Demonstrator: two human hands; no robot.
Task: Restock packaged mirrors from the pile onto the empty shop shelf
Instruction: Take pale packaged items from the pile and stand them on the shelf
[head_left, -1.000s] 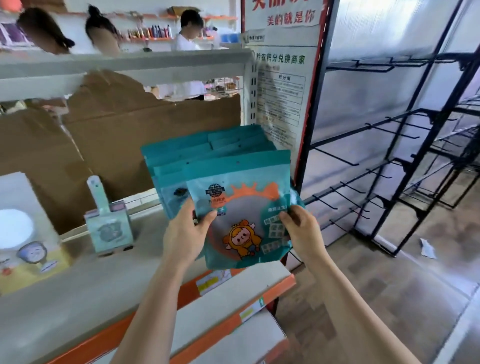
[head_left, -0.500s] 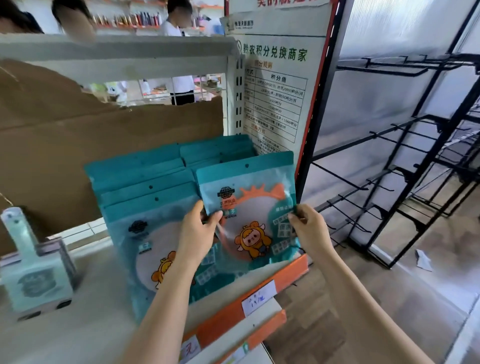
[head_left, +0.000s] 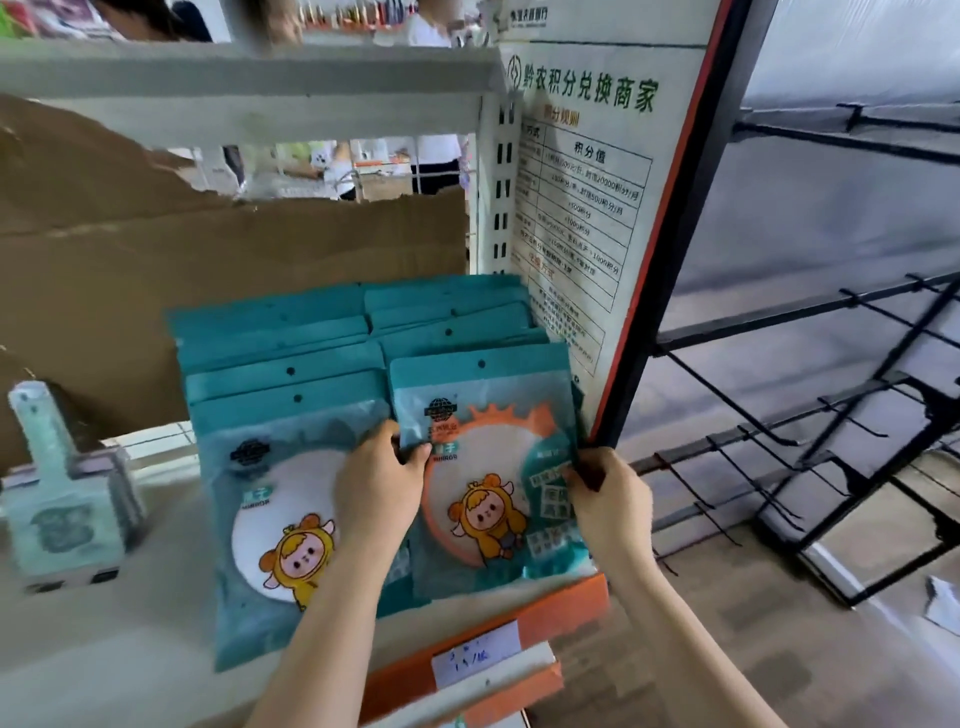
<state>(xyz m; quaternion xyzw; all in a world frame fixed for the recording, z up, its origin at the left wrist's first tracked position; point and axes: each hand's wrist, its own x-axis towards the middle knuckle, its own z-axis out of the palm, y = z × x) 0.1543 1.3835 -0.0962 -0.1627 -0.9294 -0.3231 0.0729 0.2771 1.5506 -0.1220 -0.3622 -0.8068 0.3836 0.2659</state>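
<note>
Both forearms come up from the lower edge of the frame toward the centre. The left hand (head_left: 382, 488) shows its back to the camera. The right hand (head_left: 608, 499), right of centre, is turned with the knuckles upward.

Between them stands a teal plastic mirror package (head_left: 483, 395) with an orange ring and a yellow cartoon figure. It is upright, in front of the right row of teal packages (head_left: 452, 317) on the beige shop shelf (head_left: 104, 639), just behind the orange front strip (head_left: 561, 605).

The left fingers are hidden behind the package; only the thumb lies on its front. The left forearm covers part of the front package of the left row (head_left: 270, 519). The picture is blurred, so the small print cannot be read, and the pale green boxed item (head_left: 57, 519) at the left edge is hard to identify.

The left hand pinches the left edge of the package. The right hand, with curled fingers, grips its right edge.
</note>
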